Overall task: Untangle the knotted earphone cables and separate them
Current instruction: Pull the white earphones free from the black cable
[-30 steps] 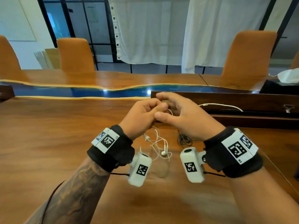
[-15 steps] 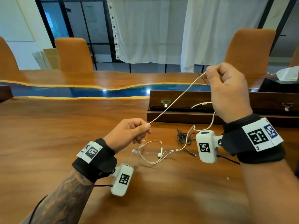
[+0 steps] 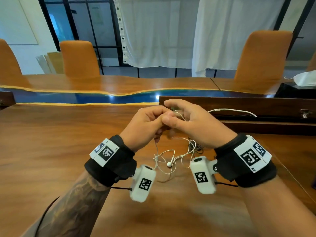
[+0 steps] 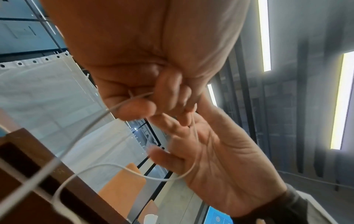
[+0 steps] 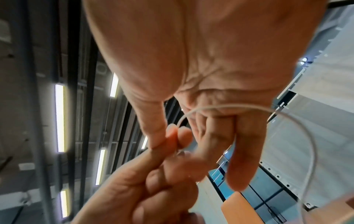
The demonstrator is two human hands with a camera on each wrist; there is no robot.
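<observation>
Both hands are meeting above the wooden table (image 3: pixel 51 151), fingertips together. The left hand (image 3: pixel 145 125) is curling its fingers and pinching the white earphone cable (image 3: pixel 172 151) between thumb and forefinger; in the left wrist view the cable (image 4: pixel 91 125) is leaving that pinch and swinging away in a wide arc. The right hand (image 3: pixel 196 124) is pinching the same cable between thumb and forefinger right against the left thumb, while its other fingers are staying loosely extended; from the right wrist camera a thin loop of cable (image 5: pixel 287 116) is bowing out from the pinch past the palm.

Below the hands the cable is thin, white and glossy, hanging down from the pinch in slack loops that are crossing one another just beneath the wrists. One white earbud (image 3: pixel 170 163) is dangling between the two wrists, its stem running roughly upright and its rounded head lowest. Under the right hand a dark cable tangle (image 3: pixel 198 148) is lying on the table, partly hidden. Beyond the right hand another white cable (image 3: pixel 230 110) is running sideways along a dark wooden box (image 3: pixel 256 105).
</observation>
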